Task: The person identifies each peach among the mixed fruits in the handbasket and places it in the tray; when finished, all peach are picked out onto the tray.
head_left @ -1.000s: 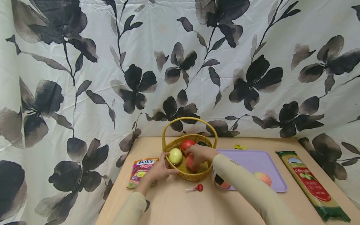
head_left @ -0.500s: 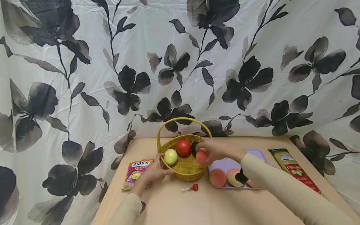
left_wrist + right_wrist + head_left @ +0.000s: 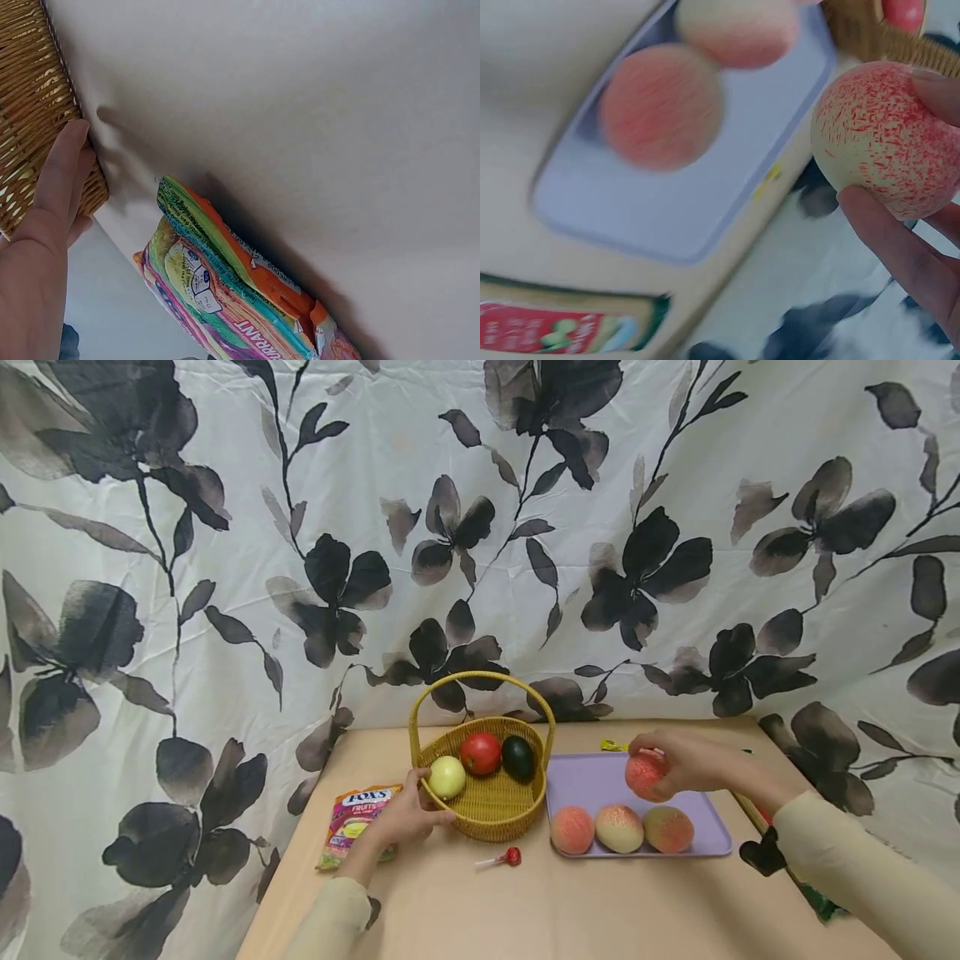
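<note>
My right hand (image 3: 678, 764) holds a red-speckled peach (image 3: 646, 774) above the back of a lilac tray (image 3: 585, 777). In the right wrist view, fingertips and thumb grip this peach (image 3: 889, 139) from the side. Three more peaches, the left one (image 3: 573, 830) the pinkest, line the tray's front edge. My left hand (image 3: 408, 814) grips the near left rim of a yellow wicker basket (image 3: 487, 828); in the left wrist view its fingers lie along the woven wall (image 3: 34, 112). Inside are a pale yellow-green round fruit (image 3: 447, 777), a red tomato-like fruit (image 3: 481, 753) and a dark avocado (image 3: 518, 757).
A Fox's candy bag (image 3: 354, 827) lies left of the basket. In front of it is a red lollipop (image 3: 512, 857). A small yellow wrapper (image 3: 613, 746) lies behind the tray. The long green-ended package (image 3: 562, 326) is mostly behind my right arm in the head view.
My right hand has lifted the peach out of the basket and carried it right, over the tray. The left hand stays at the basket's rim.
</note>
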Demonstrator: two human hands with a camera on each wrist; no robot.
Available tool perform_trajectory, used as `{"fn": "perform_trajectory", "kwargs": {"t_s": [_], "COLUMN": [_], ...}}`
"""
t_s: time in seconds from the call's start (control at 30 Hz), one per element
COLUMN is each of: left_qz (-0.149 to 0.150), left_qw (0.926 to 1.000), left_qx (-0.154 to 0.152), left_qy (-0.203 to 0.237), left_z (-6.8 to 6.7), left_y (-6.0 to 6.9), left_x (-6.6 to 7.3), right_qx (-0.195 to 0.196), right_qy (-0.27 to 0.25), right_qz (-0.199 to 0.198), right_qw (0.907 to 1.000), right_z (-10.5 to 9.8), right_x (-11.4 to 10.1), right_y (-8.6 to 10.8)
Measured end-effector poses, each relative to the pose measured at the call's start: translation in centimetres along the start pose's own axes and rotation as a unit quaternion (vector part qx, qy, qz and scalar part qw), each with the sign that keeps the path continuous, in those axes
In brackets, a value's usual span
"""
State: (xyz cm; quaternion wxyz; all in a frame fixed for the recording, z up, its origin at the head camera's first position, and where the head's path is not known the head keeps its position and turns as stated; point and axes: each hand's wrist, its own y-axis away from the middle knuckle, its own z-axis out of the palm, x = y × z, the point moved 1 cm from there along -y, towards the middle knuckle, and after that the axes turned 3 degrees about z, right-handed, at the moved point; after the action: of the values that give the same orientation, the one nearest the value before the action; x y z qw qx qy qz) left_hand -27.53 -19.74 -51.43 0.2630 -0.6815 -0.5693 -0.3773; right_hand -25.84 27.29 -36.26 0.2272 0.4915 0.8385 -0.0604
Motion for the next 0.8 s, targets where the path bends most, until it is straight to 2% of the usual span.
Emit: {"fn": "perform_trajectory", "kwargs": {"t_s": [0.13,0.23,0.3,0.47,0.63,0.8], "left_qz": [0.002,-0.002,-0.006,0.0,0.007,0.005], "left_qw": [0.9999,0.9999,0.9998,0.9999,1.0,1.0], "left_qx": [-0.004,-0.004,-0.004,-0.005,0.0,0.0], "left_qy": [0.01,0.013,0.016,0.011,0.004,0.003], "left_z": [-0.2,-0.1,0.0,0.1,0.1,0.0], "left_y": [-0.1,-0.2,-0.1,0.0,0.1,0.0], "left_x": [0.1,0.0,-0.1,0.0,0.2,0.3], "right_qx": [0.014,0.014,0.012,0.009,-0.006,-0.013], "right_qy": [0.008,-0.01,-0.027,-0.03,-0.045,-0.067], "right_qz": [0.05,0.079,0.102,0.145,0.163,0.176], "right_qw": [0.9986,0.9967,0.9944,0.9889,0.9856,0.982], "right_z": [0.2,0.6,0.8,1.8,3.0,3.9], "right_x": [2.8,4.8,6.0,8.8,10.4,10.8], "right_y": [1.7,2.7,3.3,4.2,4.5,4.7]}}
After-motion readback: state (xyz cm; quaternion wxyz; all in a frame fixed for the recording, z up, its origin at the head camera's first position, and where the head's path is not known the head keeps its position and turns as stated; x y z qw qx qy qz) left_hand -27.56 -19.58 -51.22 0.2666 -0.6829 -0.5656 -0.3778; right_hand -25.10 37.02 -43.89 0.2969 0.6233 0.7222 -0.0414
